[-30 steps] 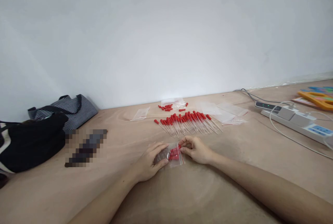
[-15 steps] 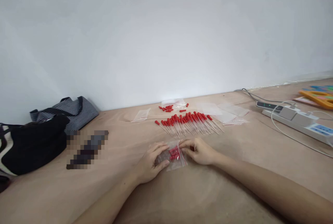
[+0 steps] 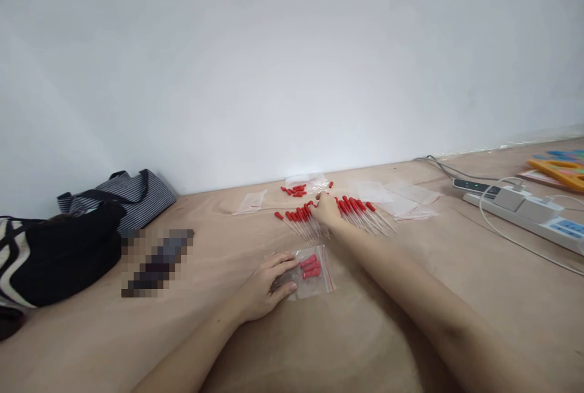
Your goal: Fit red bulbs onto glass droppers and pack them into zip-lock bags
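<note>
A clear zip bag [image 3: 314,288] with several red rubber bulbs [image 3: 311,271] inside lies flat in front of me. My left hand [image 3: 269,280] grips its left side, thumb at the near edge and fingers on top. Beyond the bag stretches a fanned row of thin droppers with red bulbs [image 3: 353,205]. My right hand [image 3: 327,210] reaches over the middle of this row, covering some droppers. Its fingers are curled together at the far side, among the red ends; whatever they pinch is hidden. Behind the row, loose red bulbs [image 3: 298,191] lie in a small pile.
Flat clear bags [image 3: 413,198] are stacked to the right, and another bag [image 3: 250,202] lies to the left. A power strip [image 3: 538,213] with cables sits at right. Striped and black cloth bags [image 3: 68,253] and a blurred dark object [image 3: 159,262] are at left.
My right hand has let go of the zip bag's opening and moved forward to the dropper row. My left hand stays on the bag, whose right edge now lies uncovered.
</note>
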Demonstrator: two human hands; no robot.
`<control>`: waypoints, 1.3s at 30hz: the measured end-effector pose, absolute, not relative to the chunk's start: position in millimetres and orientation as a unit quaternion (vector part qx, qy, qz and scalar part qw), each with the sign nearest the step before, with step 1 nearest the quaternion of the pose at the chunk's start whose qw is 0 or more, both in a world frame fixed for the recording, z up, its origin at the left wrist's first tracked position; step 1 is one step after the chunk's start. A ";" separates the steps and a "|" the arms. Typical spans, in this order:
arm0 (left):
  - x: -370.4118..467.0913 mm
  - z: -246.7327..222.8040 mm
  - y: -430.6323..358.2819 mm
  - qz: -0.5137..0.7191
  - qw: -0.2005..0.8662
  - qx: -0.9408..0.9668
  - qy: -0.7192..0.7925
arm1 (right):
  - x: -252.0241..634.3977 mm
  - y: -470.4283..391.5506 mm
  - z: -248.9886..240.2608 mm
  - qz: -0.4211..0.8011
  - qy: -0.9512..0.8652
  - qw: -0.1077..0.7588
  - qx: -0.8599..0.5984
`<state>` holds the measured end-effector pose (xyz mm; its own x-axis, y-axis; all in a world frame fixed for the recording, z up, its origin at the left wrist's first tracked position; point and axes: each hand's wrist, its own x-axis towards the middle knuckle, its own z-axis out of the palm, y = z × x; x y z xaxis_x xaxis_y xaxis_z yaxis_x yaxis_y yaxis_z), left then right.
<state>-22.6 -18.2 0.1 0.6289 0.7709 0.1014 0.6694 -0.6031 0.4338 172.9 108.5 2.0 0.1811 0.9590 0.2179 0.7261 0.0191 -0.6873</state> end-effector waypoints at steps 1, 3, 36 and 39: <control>-22.0 0.7 -18.6 0.143 0.183 0.884 0.405 | 169.5 112.1 1.9 0.163 -0.610 0.352 -0.691; -21.2 2.4 -19.6 0.146 0.186 0.884 0.404 | 165.2 116.6 1.5 0.162 -0.596 0.345 -0.707; -14.6 9.3 -23.0 0.078 0.166 0.882 0.433 | 231.7 -2.0 -27.9 0.515 -0.426 0.584 -0.461; -14.6 8.8 -23.2 0.075 0.163 0.884 0.433 | 230.7 -4.8 -27.9 0.515 -0.453 0.569 -0.453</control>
